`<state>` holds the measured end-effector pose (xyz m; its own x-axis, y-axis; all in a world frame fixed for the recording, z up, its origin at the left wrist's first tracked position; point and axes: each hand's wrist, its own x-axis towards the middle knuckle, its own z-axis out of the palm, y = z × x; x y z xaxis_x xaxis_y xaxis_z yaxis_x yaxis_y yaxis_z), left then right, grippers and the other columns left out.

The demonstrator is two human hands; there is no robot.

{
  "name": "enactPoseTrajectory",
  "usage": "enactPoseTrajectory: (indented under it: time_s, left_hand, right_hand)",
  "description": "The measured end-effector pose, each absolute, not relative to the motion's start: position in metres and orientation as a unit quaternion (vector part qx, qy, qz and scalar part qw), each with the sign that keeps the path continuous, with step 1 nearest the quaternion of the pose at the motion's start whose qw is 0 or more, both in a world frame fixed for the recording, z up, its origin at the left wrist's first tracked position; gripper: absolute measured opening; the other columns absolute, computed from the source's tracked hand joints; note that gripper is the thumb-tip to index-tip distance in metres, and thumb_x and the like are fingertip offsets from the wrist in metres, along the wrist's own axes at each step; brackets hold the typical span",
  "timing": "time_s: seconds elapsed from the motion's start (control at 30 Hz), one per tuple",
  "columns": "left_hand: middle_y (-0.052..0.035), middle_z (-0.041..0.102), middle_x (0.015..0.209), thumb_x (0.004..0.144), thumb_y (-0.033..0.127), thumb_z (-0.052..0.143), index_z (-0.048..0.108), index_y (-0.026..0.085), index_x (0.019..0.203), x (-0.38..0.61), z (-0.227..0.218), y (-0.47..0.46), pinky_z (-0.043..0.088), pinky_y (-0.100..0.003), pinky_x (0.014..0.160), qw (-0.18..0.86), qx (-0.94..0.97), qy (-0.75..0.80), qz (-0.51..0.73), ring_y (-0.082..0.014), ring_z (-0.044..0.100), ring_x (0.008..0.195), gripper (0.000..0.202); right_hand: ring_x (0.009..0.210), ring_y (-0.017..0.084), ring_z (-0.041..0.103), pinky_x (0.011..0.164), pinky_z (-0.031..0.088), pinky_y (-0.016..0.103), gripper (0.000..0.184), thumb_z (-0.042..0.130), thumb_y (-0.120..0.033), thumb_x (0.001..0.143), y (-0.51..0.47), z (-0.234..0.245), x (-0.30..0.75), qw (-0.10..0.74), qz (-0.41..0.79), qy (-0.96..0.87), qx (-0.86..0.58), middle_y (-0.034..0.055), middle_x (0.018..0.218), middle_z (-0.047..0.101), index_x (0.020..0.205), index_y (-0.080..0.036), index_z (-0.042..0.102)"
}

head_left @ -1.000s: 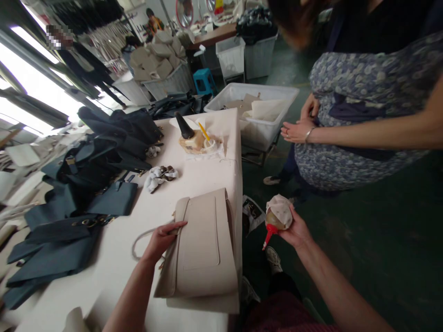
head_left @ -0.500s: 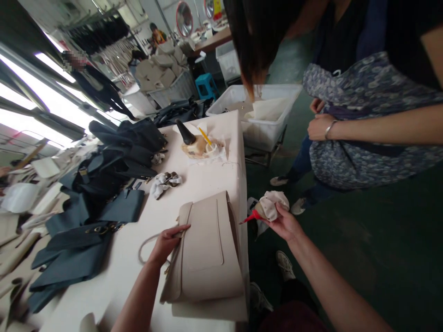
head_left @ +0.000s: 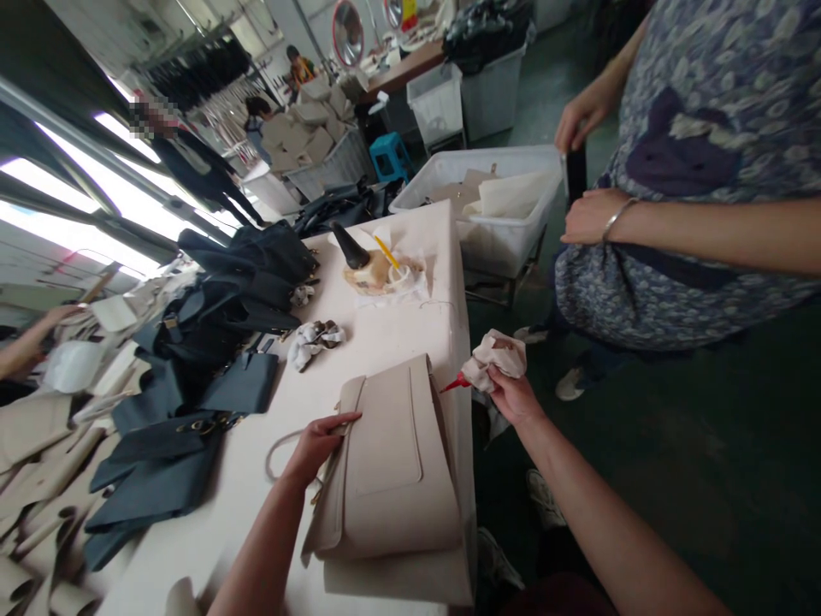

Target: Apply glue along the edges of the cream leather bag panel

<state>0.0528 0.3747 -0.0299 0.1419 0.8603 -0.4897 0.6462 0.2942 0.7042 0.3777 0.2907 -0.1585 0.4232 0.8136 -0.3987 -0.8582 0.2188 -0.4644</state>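
A beige handbag (head_left: 390, 505) lies on its side near the right edge of the pale-covered table (head_left: 398, 329). My left hand (head_left: 321, 443) grips its left side, index finger stretched along the top and the thin handle (head_left: 275, 458) looping out beside it. Just off the table's edge, my right hand (head_left: 511, 395) is closed around a bottle wrapped in a crumpled pale cloth (head_left: 497, 358). Its thin red nozzle (head_left: 457, 382) points left, close to the bag's open upper right side. The cloth hides most of the bottle.
A crumpled stained rag (head_left: 314, 344) and a glue pot with a yellow stick (head_left: 388, 254) stand farther up the table. Dark bags (head_left: 218, 316) are heaped at left. A white bin (head_left: 513, 231) adjoins the far corner. A co-worker in a flowered apron (head_left: 641, 291) stands at right.
My right hand has shifted slightly up and left, and the cloth now covers more of the bottle. The co-worker's hands have separated, with a dark flat object showing between them. My left hand keeps its grip.
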Motion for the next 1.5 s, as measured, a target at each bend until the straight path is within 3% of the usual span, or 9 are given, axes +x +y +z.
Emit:
enactPoseTrajectory:
  time_s: [0.17,0.37,0.6,1.1,1.5]
  left_hand:
    - [-0.0052,0.076,0.088,0.042,0.015,0.050,0.078,0.016,0.090,0.054,-0.028,0.374,0.045,-0.026,0.068,0.497,0.561,0.650,0.125,-0.0209,0.062,0.079,0.055]
    - [-0.0034,0.075,0.082,0.041,0.013,0.050,0.078,0.016,0.089,0.054,-0.030,0.374,0.040,-0.022,0.058,0.507,0.542,0.659,0.126,-0.0161,0.057,0.065,0.056]
    - [-0.0022,0.076,0.087,0.041,0.013,0.050,0.078,0.019,0.086,0.056,-0.029,0.373,0.044,-0.025,0.071,0.507,0.551,0.650,0.129,-0.0207,0.062,0.082,0.054]
    - [-0.0032,0.076,0.087,0.041,0.013,0.049,0.078,0.017,0.090,0.051,-0.035,0.370,0.045,-0.024,0.067,0.505,0.551,0.652,0.126,-0.0199,0.063,0.079,0.057]
    - [-0.0037,0.076,0.096,0.042,0.014,0.049,0.078,0.019,0.089,0.049,-0.035,0.366,0.047,-0.029,0.083,0.501,0.561,0.646,0.131,-0.0251,0.064,0.096,0.055]
  right_hand:
    - [0.076,0.013,0.068,0.067,0.057,0.022,0.050,0.090,-0.015,0.046,0.299,-0.157,0.379,0.770,0.536,0.033,-0.344,-0.0046,0.086,0.074,0.091,-0.025,0.070]
    - [0.077,0.015,0.068,0.067,0.056,0.024,0.054,0.090,-0.016,0.044,0.305,-0.150,0.379,0.755,0.549,0.016,-0.358,-0.0032,0.089,0.074,0.092,-0.026,0.070]
    - [0.078,0.014,0.068,0.068,0.054,0.024,0.059,0.090,-0.014,0.040,0.306,-0.150,0.379,0.742,0.560,-0.003,-0.368,-0.0044,0.090,0.074,0.094,-0.028,0.069]
    - [0.084,0.017,0.068,0.073,0.055,0.028,0.062,0.090,-0.014,0.041,0.307,-0.156,0.383,0.720,0.579,-0.022,-0.382,-0.0035,0.091,0.073,0.097,-0.028,0.067]
    - [0.075,0.016,0.066,0.058,0.050,0.024,0.061,0.091,-0.019,0.037,0.284,-0.148,0.380,0.687,0.598,-0.035,-0.412,-0.0028,0.088,0.072,0.093,-0.029,0.067]
